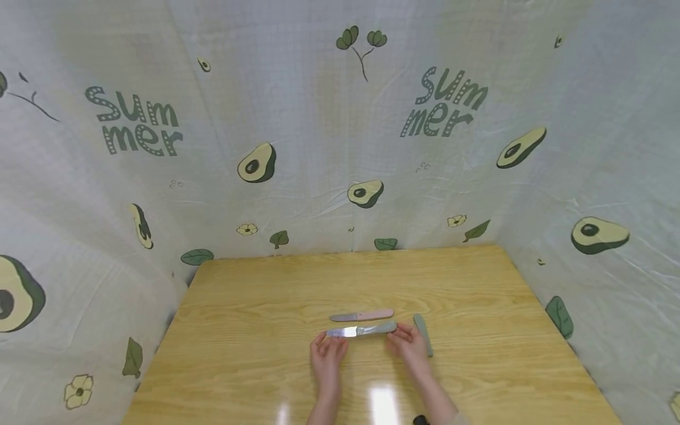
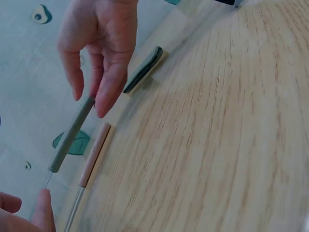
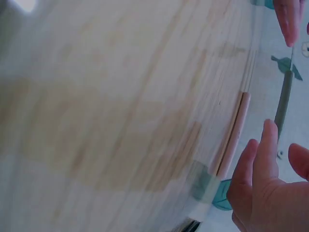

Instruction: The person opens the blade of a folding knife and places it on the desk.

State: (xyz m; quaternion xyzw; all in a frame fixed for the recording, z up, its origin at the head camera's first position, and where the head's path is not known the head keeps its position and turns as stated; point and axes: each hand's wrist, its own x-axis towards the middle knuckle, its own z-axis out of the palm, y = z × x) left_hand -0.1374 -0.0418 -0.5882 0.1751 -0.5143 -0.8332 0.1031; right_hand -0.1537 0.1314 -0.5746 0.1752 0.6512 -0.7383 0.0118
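Both hands hold a small knife with a grey-green handle (image 1: 377, 329) level above the table. Fingers of the left hand (image 1: 326, 357) pinch the shiny blade near its tip, at the left. The right hand (image 1: 410, 348) pinches the handle's end; in the left wrist view that hand (image 2: 106, 38) hangs from above with the handle below its fingertips. Just behind, a second knife with a pink handle (image 1: 376, 314) lies on the table, blade pointing left. Beside the right hand lies a long grey-green piece (image 1: 423, 335); a dark slot along it shows in the left wrist view.
The wooden table (image 1: 255, 295) has pale light reflections near its front. A cloth (image 1: 313, 118) printed with avocados and leaves hangs behind and at both sides. A small black object (image 1: 421, 419) is partly visible at the bottom edge, near the right forearm.
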